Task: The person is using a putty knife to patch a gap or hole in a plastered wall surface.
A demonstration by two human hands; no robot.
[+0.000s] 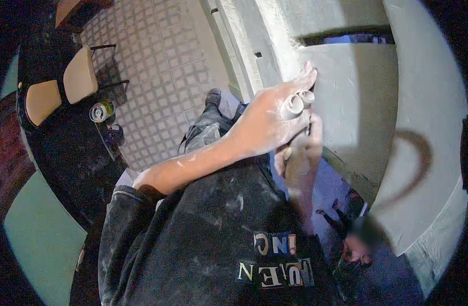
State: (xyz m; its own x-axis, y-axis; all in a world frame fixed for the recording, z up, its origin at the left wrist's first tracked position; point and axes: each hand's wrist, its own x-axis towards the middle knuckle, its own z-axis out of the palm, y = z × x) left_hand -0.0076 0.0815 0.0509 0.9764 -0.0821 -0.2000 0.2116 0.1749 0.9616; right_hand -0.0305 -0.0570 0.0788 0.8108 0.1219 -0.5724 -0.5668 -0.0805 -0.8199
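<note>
Item: two pale tubes (293,106), open round ends facing us, one larger than the other, side by side just above the centre of the frame, near the left edge of a smooth grey panel (336,97).
Item: left hand (275,115), white with dust, its forearm entering from the lower left. It touches the tubes, some fingertips stretched toward the panel; we cannot tell how firmly it is clamped on them.
Item: right hand (303,145), in shade just below the tubes, fingers bent; we cannot tell whether it grips anything.
Item: black dusty shirt (208,234) with printed patches, lower centre.
Also listed: tiled floor (152,86) and cream-padded chair (81,75), upper left; metal can (99,112), left; another person (364,237), lower right, head blurred.
</note>
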